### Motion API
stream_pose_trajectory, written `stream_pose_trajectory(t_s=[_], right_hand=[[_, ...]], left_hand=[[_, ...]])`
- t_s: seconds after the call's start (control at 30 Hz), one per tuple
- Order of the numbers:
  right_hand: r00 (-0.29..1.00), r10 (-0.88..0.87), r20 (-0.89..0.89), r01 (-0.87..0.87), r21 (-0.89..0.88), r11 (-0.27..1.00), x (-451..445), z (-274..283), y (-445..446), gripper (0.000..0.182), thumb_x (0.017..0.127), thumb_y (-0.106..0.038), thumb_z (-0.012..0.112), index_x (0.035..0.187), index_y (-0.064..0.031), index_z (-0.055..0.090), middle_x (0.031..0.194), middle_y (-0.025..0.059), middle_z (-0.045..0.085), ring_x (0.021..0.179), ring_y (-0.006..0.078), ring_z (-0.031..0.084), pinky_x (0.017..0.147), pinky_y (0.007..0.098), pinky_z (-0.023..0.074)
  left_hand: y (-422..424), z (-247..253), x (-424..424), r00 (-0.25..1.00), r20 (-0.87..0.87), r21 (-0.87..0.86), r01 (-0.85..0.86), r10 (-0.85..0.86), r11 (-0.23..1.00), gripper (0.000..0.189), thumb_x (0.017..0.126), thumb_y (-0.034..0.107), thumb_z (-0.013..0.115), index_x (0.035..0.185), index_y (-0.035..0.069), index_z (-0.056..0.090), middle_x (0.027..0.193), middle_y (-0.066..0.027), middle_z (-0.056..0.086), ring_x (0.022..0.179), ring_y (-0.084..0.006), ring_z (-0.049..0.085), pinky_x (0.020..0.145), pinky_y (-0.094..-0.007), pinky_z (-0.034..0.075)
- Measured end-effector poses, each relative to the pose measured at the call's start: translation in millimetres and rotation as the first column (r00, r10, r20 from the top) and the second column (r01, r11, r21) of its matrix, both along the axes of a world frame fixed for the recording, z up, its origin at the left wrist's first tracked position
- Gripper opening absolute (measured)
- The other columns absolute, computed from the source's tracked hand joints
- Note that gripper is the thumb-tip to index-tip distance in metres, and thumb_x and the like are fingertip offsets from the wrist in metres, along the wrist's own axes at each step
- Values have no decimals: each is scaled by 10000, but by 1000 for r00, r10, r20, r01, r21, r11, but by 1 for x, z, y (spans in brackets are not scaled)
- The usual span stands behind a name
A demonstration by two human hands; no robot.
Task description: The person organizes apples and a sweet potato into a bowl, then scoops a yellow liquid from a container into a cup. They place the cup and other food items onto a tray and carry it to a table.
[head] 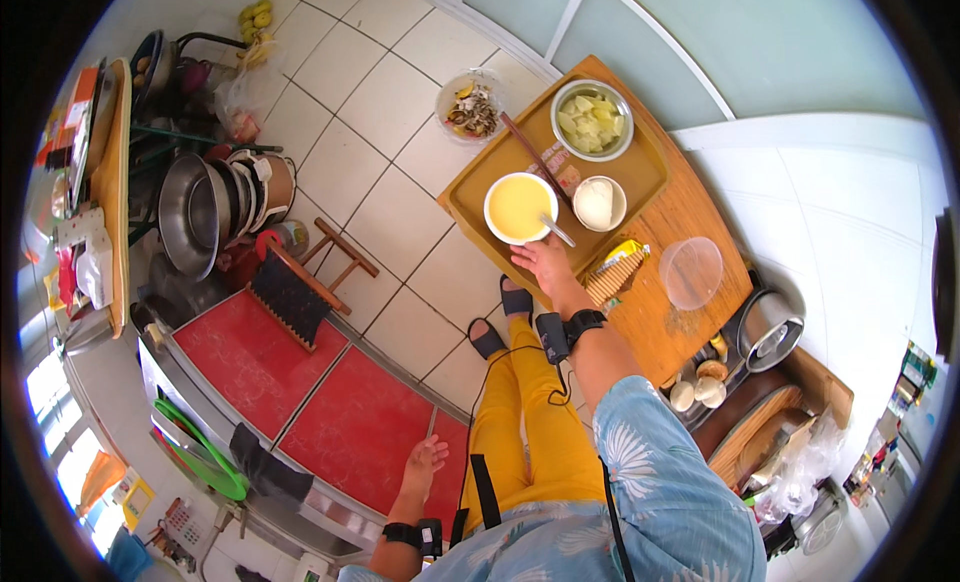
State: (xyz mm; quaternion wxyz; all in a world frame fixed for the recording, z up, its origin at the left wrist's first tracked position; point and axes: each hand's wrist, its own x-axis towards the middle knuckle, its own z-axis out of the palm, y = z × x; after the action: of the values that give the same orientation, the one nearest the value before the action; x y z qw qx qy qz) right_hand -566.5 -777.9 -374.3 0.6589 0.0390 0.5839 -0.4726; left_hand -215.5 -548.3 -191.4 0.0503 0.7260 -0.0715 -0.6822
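My right hand (546, 265) reaches to the near side of a white bowl of yellow liquid (517, 205), fingers spread by its rim; whether they touch it I cannot tell. A metal spoon (557, 229) leans in that bowl. The bowl stands on a brown tray (480, 173), along with dark chopsticks (534, 156), a small bowl of white powder or cream (596, 204) and a metal bowl of pale yellow-green chunks (591, 121). My left hand (426, 462) hangs at my left side, palm up and holding nothing, in front of the red cabinet doors.
The tray sits on a wooden table (720, 282) with a yellow packet (626, 253) and a clear plastic container (691, 273). A bowl of food scraps (471, 110) stands beyond the table's edge. A small folding stool (296, 289) stands left, near stacked pots (196, 214). Mushrooms (709, 387) lie right, below the table.
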Motion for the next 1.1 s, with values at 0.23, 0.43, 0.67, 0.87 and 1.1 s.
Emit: stream_pose_trajectory(t_s=[0.23,0.43,0.67,0.87,1.1], right_hand=[[995,95,-44,-91,82,992,26,16,115,358,830,-60,554,1176,-21,476,863,109,613,667,173,615,562,280,500],[954,294,-51,-236,476,847,-3,52,184,257,826,-48,526,1079,-5,516,808,135,625,650,207,629,549,304,510],[991,110,-70,-60,501,863,-52,1,244,259,785,-32,521,1042,-3,514,736,129,605,552,218,592,454,324,472],[926,228,-302,-60,477,877,-67,19,222,268,778,-47,545,1042,-9,511,682,119,580,534,203,561,444,330,451],[725,381,-574,26,576,817,-68,8,185,409,780,-164,626,1125,14,495,920,181,608,815,272,598,680,355,480]], left_hand=[[-14,13,15,979,46,80,192,-196,978,444,927,338,414,1269,57,439,1111,-89,586,968,-165,565,837,-319,441],[-54,18,20,921,73,77,378,-383,923,450,911,351,426,1264,72,452,1128,-82,574,995,-170,554,853,-324,413],[-125,34,-23,837,145,-91,542,-528,835,370,890,230,488,1210,46,507,1093,-66,574,982,-155,539,860,-277,411],[-155,30,-37,720,134,-245,690,-681,681,337,894,186,496,1182,14,524,1081,-68,576,994,-126,527,845,-233,412],[-191,-16,-14,657,-47,-123,744,-752,657,359,916,207,460,1225,25,470,1057,-65,590,913,-129,558,784,-264,444]])
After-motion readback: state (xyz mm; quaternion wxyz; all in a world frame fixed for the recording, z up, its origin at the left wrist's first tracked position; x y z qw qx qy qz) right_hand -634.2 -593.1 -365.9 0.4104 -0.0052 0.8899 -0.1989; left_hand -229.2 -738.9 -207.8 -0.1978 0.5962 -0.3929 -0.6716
